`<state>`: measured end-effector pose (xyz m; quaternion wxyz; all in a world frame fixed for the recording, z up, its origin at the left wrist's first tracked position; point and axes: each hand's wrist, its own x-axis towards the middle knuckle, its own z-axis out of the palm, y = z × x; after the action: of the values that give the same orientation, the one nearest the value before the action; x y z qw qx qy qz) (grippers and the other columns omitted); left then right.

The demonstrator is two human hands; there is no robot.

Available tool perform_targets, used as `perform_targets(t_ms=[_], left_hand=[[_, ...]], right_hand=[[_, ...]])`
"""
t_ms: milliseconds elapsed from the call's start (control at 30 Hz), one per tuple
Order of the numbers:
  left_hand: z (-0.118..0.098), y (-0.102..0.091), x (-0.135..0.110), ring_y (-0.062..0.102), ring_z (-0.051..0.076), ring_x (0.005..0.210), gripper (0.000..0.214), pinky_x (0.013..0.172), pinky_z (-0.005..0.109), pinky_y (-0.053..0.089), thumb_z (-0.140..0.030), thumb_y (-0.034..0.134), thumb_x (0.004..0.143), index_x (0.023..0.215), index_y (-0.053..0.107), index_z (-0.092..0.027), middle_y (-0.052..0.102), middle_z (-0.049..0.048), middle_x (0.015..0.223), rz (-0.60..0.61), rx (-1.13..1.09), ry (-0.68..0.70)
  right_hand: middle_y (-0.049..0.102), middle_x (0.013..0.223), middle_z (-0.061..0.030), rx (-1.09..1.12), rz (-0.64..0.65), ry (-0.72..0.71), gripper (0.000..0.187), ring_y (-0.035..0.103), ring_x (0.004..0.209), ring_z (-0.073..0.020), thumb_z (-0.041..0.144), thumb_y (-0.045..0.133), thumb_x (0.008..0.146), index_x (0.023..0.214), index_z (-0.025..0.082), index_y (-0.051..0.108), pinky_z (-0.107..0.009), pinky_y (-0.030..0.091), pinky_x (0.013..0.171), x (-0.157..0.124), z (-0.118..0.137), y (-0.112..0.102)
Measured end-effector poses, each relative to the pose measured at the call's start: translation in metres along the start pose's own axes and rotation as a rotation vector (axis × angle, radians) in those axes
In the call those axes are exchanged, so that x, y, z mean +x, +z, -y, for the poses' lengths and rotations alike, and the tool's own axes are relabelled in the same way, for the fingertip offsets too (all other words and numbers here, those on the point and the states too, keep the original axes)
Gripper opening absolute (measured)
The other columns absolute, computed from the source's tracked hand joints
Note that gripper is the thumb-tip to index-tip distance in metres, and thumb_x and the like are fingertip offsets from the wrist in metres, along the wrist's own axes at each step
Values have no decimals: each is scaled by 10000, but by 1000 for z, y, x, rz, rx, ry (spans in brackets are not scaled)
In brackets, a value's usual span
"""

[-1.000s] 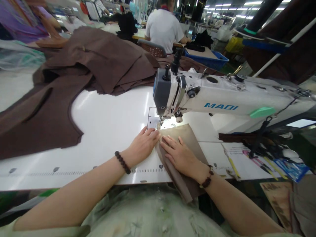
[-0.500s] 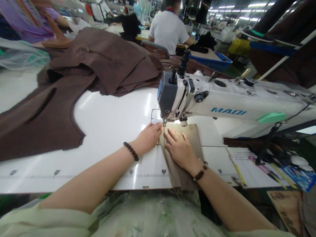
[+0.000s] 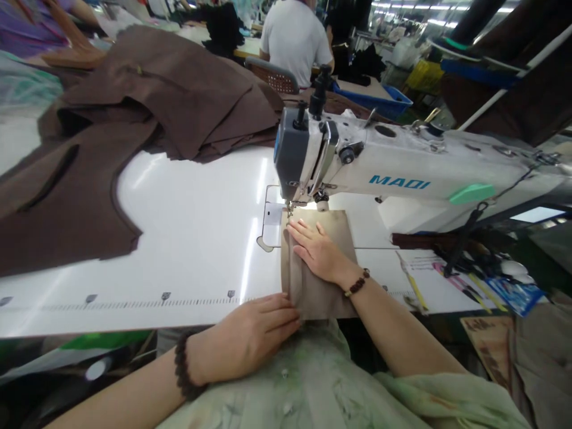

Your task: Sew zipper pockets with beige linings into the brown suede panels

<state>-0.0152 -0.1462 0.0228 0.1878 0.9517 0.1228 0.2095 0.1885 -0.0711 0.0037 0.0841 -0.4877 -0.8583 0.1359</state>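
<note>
A brown fabric piece lies under the head of the sewing machine, its left side folded into a narrow strip. My right hand rests flat on it just in front of the presser foot, fingers stretched out. At the table's front edge, my left hand has its fingers closed together over the near left corner of the same piece. The left thumb is hidden. The fabric's far edge reaches the needle area.
Brown cut panels are heaped on the table's far left. A printed ruler scale runs along the front edge. Paper, pens and small tools lie at the right. A person in a white shirt sits beyond the machine.
My left hand has come back from beside the presser foot to the fabric's near corner. The right hand stays on the fabric. The fabric's folded left side now lies straighter, and the view has shifted.
</note>
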Motion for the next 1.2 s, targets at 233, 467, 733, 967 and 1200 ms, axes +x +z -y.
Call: perform_targets(t_ms=[233,467,733,967,1200], left_hand=[[-2,0,-14,577,160,1021,266,956,270,465,-90,375,899,1052,591,-113,657,94,971,41,-141,-32],[30,9,-14,535,175,1118,294,967,318,462,-204,361,938,1152,557,-151,566,89,1210,-113,140,-226],[48,38,-15,536,193,1135,321,1077,292,303,-326,391,927,1119,603,-180,554,48,1250,-173,380,-52],[61,52,-32,463,188,1211,396,1078,302,268,-403,364,920,1270,498,-274,431,-19,1370,-133,345,-128],[71,62,-45,454,233,1218,456,1030,371,346,-429,358,914,1352,382,-306,360,-6,1417,-60,367,-158]], right_hand=[[283,1453,-60,-60,82,-115,450,233,1347,-176,269,309,937,1380,195,306,-514,147,1097,-29,18,-3],[334,1430,-18,177,238,-266,426,201,1354,-121,328,313,947,1343,180,364,-433,-25,1129,-107,55,9],[602,1166,-50,77,-339,340,347,522,1108,-116,280,305,943,1140,176,570,-239,388,970,-138,-6,-31],[577,1127,-114,-437,-230,749,337,553,973,-215,88,348,858,1097,128,582,-317,427,837,-140,-115,-63],[600,1011,-88,-449,-122,711,303,548,930,-188,64,352,848,986,159,604,-276,427,788,-139,-136,-63]])
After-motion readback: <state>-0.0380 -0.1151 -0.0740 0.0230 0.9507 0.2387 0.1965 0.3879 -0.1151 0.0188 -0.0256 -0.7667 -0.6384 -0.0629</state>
